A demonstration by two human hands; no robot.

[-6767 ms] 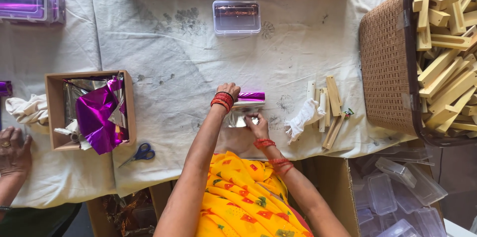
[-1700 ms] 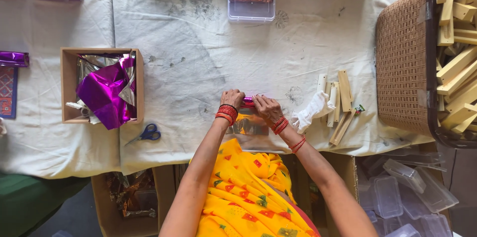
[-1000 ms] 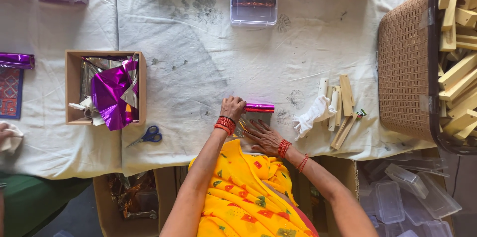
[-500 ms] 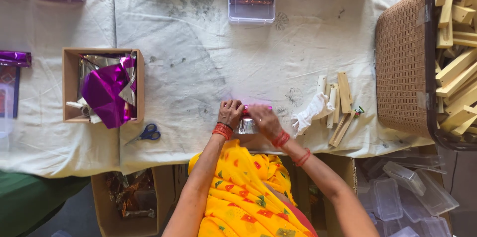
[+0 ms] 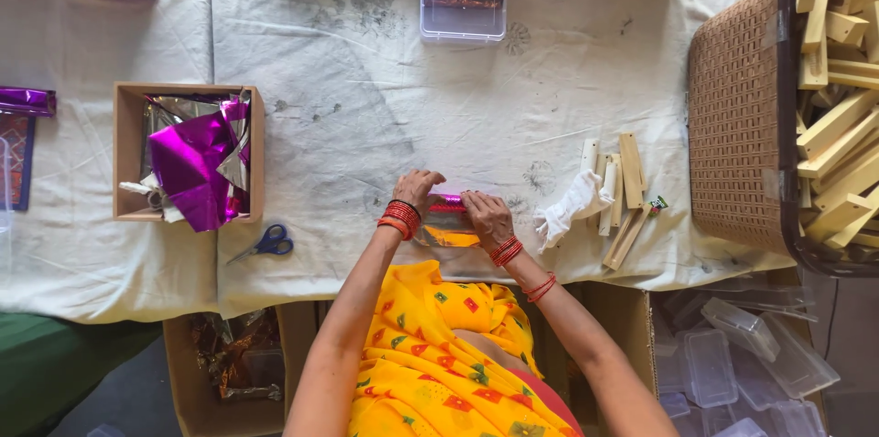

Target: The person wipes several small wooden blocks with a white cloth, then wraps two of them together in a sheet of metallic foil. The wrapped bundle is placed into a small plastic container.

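Both hands at 6 o'clock edge of cloth-covered surface [image 5: 366, 107]: left hand [image 5: 417, 190] and right hand [image 5: 485, 215] w/ fingers clenched on opposite ends of a small magenta foil-wrapped piece [image 5: 448, 205], silver foil sheet [image 5: 449, 235] lying under it. Scissors [image 5: 265, 242] at 9 o'clock of the hands, cardboard box [image 5: 124, 153] w/ purple foil scraps [image 5: 192, 167] further out toward 10; wooden sticks [image 5: 623, 199] plus white cloth [image 5: 568, 210] at 3 o'clock, woven basket [image 5: 732, 116] of sticks beyond. Clear plastic case [image 5: 462, 8] at 12 o'clock, well apart.
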